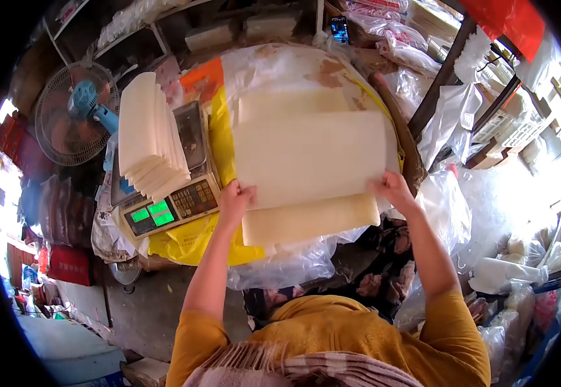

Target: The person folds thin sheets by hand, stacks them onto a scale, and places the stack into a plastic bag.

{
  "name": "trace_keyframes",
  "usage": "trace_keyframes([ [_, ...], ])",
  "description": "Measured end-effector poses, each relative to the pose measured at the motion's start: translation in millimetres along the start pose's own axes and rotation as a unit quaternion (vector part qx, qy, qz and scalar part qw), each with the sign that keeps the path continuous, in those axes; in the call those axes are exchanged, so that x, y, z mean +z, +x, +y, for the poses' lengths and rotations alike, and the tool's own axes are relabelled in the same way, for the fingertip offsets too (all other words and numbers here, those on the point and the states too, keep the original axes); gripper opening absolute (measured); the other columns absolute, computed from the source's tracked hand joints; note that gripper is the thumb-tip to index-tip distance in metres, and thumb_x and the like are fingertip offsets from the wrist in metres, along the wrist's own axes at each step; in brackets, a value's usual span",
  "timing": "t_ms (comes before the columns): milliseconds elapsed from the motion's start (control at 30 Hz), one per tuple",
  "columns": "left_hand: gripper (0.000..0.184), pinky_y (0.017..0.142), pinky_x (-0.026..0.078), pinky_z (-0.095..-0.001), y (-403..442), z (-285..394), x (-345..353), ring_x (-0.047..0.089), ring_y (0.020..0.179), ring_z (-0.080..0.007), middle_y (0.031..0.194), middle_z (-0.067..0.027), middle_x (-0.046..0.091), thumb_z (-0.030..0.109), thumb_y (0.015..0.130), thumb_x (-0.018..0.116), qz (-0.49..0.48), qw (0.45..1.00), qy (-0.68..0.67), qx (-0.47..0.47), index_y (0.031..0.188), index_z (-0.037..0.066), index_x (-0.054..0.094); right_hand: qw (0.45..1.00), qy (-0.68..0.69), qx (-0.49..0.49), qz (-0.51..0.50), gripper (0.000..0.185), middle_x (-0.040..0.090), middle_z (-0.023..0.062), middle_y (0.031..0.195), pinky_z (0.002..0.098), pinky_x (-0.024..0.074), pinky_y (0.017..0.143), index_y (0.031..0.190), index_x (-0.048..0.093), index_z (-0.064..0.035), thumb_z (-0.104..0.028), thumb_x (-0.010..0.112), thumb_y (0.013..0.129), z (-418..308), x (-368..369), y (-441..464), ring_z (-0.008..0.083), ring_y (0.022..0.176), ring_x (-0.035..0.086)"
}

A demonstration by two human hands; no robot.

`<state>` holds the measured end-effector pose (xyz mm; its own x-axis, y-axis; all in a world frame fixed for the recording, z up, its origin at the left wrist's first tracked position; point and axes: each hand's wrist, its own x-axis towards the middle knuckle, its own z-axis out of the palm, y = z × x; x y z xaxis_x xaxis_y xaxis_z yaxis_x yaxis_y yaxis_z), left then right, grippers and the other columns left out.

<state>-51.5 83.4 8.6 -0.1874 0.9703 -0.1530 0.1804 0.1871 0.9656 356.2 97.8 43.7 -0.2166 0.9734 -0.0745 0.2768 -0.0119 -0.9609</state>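
A wide, thin cream-coloured sheet (309, 158) is stretched between my two hands over the table. My left hand (235, 201) is closed in a pinch at its near left corner. At the near right corner my right hand (397, 192) pinches it too, slightly blurred. Under it, a yellower sheet (309, 220) shows along the near side, and another pale edge (293, 105) shows at the far side. To the left, a stack of folded cream sheets (148, 138) rests on a digital scale (196, 197) with lit green displays.
Yellow and white plastic sacking (274, 64) covers the table. A blue fan (83, 100) stands at the left behind the scale. A phone (339, 29) is propped at the back. Clear plastic bags (287, 267) hang at the near edge, and shelves with packed bags (390, 45) line the right.
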Motion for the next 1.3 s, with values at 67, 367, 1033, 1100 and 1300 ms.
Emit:
trace_keyframes([
  [67, 0.033, 0.076, 0.049, -0.0324, 11, 3, 8, 0.062, 0.088, -0.0221, 0.098, -0.015, 0.062, 0.002, 0.077, 0.066, 0.096, 0.984, 0.133, 0.07, 0.109, -0.002, 0.056, 0.994, -0.051, 0.024, 0.093, 0.02, 0.066, 0.0081, 0.08, 0.0323, 0.0471, 0.065, 0.095, 0.061, 0.0012, -0.01, 0.065, 0.079, 10, 16, 27, 0.0136, 0.076, 0.06],
  [367, 0.063, 0.101, 0.024, -0.0641, 2, -17, 107, 0.033, 0.132, -0.0373, 0.14, -0.0168, 0.041, 0.054, 0.082, 0.056, 0.072, 0.814, 0.5, 0.286, 0.13, 0.014, 0.051, 0.951, -0.229, 0.072, 0.193, 0.018, 0.054, 0.0094, 0.064, 0.0364, 0.0422, 0.051, 0.073, 0.052, -0.0034, -0.016, 0.065, 0.074, 76, 31, 80, 0.0156, 0.062, 0.05],
  [1033, 0.042, 0.096, 0.038, -0.0392, -81, -8, -139, 0.048, 0.11, -0.0271, 0.119, -0.0131, 0.05, 0.007, 0.083, 0.055, 0.622, 0.743, 0.116, 0.22, 0.123, 0.001, 0.044, 0.951, -0.279, 0.042, 0.129, 0.019, 0.064, 0.0099, 0.076, 0.035, 0.0479, 0.067, 0.093, 0.057, 0.0, -0.013, 0.065, 0.081, 36, -6, 54, 0.022, 0.075, 0.062],
  [1100, 0.05, 0.097, 0.037, -0.0397, -77, -70, -229, 0.048, 0.113, -0.0299, 0.121, -0.0178, 0.05, 0.009, 0.081, 0.059, 0.671, 0.725, 0.146, 0.061, 0.127, -0.001, 0.042, 0.868, -0.467, 0.053, 0.161, 0.024, 0.065, 0.0122, 0.08, 0.0381, 0.0492, 0.071, 0.1, 0.057, -0.0004, -0.015, 0.065, 0.082, -13, 25, 31, 0.0285, 0.079, 0.064],
  [1300, 0.079, 0.088, 0.047, -0.0391, -54, -170, -361, 0.061, 0.101, -0.0313, 0.11, -0.0219, 0.062, 0.024, 0.07, 0.076, 0.512, 0.821, 0.198, -0.156, 0.133, -0.006, 0.039, 0.94, -0.275, -0.179, 0.092, 0.032, 0.067, 0.0129, 0.099, 0.0348, 0.0502, 0.08, 0.114, 0.059, -0.0054, -0.019, 0.062, 0.086, -116, 105, 83, 0.0258, 0.09, 0.065],
])
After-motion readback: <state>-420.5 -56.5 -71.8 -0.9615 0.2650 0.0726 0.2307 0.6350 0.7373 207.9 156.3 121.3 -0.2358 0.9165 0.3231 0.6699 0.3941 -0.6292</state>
